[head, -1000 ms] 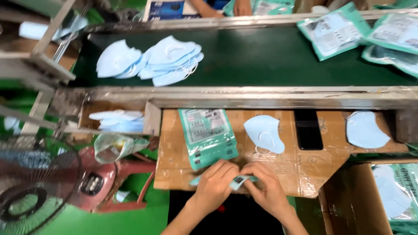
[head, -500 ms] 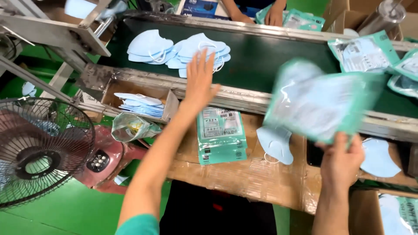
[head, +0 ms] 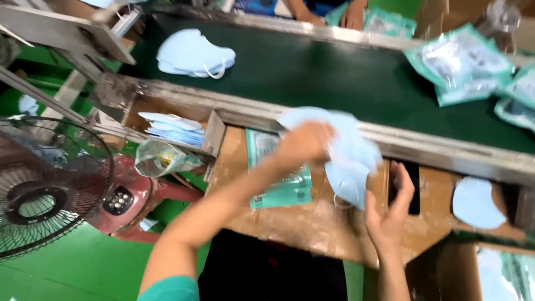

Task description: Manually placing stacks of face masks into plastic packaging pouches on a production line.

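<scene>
Now the left hand (head: 304, 144) grips a loose bunch of pale blue masks (head: 348, 153), soft, folded and blurred, held above the brown table (head: 290, 223) just below the belt's metal edge. Beside them the right hand (head: 390, 214) is open, fingers spread, palm toward the masks.
</scene>
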